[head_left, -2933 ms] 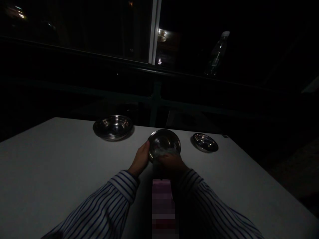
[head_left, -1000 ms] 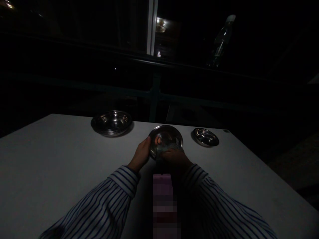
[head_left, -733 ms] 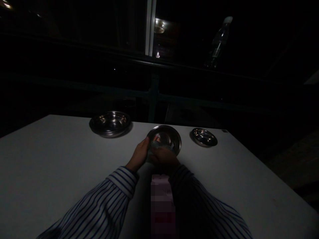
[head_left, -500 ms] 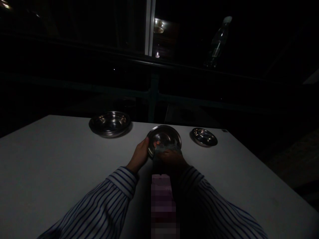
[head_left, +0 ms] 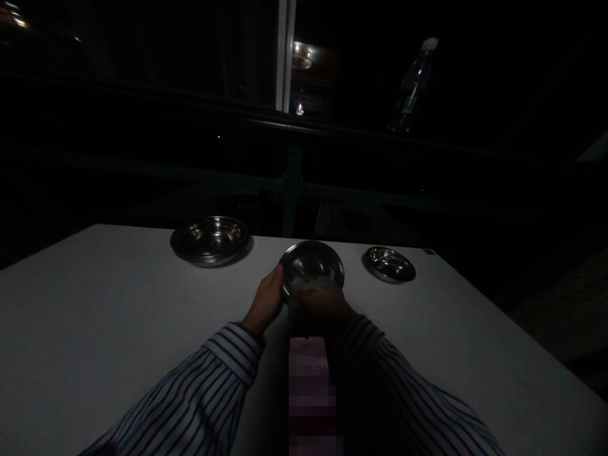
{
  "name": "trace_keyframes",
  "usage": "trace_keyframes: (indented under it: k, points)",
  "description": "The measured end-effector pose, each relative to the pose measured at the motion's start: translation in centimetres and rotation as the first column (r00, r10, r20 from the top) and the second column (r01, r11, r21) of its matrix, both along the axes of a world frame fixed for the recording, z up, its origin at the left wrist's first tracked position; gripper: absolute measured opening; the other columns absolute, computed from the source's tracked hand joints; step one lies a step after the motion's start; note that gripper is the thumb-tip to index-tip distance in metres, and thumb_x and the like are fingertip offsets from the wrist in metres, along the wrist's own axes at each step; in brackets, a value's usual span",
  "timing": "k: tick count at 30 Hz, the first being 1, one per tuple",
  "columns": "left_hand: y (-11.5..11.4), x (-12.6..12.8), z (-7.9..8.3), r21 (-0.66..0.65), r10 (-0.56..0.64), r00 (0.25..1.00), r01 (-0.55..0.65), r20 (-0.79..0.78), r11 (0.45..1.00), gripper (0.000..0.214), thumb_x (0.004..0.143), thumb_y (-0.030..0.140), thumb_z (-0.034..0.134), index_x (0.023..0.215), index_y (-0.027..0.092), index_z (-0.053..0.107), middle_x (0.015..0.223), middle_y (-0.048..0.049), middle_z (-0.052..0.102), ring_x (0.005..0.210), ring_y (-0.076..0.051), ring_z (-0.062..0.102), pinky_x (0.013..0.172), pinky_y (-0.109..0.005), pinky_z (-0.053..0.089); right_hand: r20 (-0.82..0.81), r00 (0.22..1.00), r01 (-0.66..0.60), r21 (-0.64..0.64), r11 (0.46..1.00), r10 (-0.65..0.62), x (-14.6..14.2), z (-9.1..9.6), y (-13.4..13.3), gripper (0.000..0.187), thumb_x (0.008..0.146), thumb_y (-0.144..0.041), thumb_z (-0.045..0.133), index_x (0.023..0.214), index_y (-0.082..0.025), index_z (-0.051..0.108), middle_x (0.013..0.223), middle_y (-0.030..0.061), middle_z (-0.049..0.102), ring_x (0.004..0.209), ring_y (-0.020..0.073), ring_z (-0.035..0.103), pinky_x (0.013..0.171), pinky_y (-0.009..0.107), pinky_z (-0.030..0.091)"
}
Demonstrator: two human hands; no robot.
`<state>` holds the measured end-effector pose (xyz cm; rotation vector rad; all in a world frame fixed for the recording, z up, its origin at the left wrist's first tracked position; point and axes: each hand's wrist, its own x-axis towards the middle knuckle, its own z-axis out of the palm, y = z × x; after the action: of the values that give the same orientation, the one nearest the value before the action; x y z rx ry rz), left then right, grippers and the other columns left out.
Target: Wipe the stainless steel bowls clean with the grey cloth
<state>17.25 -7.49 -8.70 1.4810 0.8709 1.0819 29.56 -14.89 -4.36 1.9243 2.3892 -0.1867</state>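
Observation:
Tilted toward me above the white table is a shiny metal bowl (head_left: 308, 261). My left hand (head_left: 266, 297) grips its left rim, thumb on the edge and the other fingers hidden behind it. Inside the bowl's near side, my right hand (head_left: 327, 304) presses a greyish cloth (head_left: 313, 282) against the metal. Dim light hides most of the right fingers. A stack of larger metal bowls (head_left: 209, 258) stands to the left, and a single small metal bowl (head_left: 390, 265) sits to the right.
The white table (head_left: 142, 342) ends just behind the bowls, with a dark railing (head_left: 293, 183) beyond. Higher up, a clear plastic bottle (head_left: 412, 88) with a white cap stands by a window frame (head_left: 285, 57).
My right hand and the cloth have shifted slightly left across the bowl. My left hand keeps its hold on the rim. The view has tipped up a little.

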Motion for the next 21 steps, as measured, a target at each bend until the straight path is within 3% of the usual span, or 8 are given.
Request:
trace_keyframes:
  k: [2, 6, 12, 21]
  points:
    - [-0.1, 0.2, 0.1, -0.003, -0.010, 1.000, 0.010, 0.015, 1.000, 0.057, 0.084, 0.053, 0.035, 0.108, 0.010, 0.061, 0.109, -0.0106, 0.067, 0.102, -0.024, 0.059, 0.092, -0.036, 0.042, 0.045, 0.999, -0.015, -0.044, 0.999, 0.017, 0.6, 0.5, -0.3, 0.034, 0.086, -0.030, 0.038, 0.111, -0.018, 0.057, 0.115, 0.0128, 0.058, 0.105, 0.0271, 0.054, 0.082, 0.043, 0.045]
    - [-0.1, 0.3, 0.1, -0.001, -0.059, 0.997, 0.059, 0.054, 0.998, 0.055, 0.084, 0.053, 0.034, 0.108, 0.011, 0.062, 0.107, -0.0097, 0.068, 0.101, -0.023, 0.060, 0.092, -0.036, 0.042, 0.065, 0.998, -0.008, -0.002, 1.000, 0.008, 0.4, 0.2, -0.1, 0.032, 0.085, -0.027, 0.039, 0.109, -0.019, 0.058, 0.110, 0.0130, 0.060, 0.102, 0.0260, 0.056, 0.080, 0.041, 0.046]
    - [0.2, 0.0, -0.1, -0.001, -0.012, 1.000, 0.012, 0.002, 1.000, 0.058, 0.083, 0.055, 0.035, 0.110, 0.010, 0.061, 0.108, -0.0111, 0.067, 0.103, -0.025, 0.059, 0.092, -0.038, 0.041, -0.066, 0.998, -0.017, 0.114, 0.993, 0.025, -0.7, -0.7, 0.6, 0.036, 0.088, -0.031, 0.035, 0.113, -0.013, 0.053, 0.108, 0.0136, 0.060, 0.099, 0.0239, 0.057, 0.078, 0.035, 0.047]
    - [-0.1, 0.3, 0.0, -0.037, -0.052, 0.998, 0.053, 0.035, 0.998, 0.058, 0.083, 0.056, 0.036, 0.106, 0.011, 0.063, 0.100, -0.0105, 0.070, 0.096, -0.024, 0.062, 0.088, -0.035, 0.044, 0.051, 0.998, -0.034, -0.009, 0.999, 0.035, 1.2, -0.2, -0.2, 0.030, 0.085, -0.026, 0.044, 0.110, -0.019, 0.059, 0.111, 0.0129, 0.060, 0.099, 0.0266, 0.057, 0.079, 0.041, 0.046]
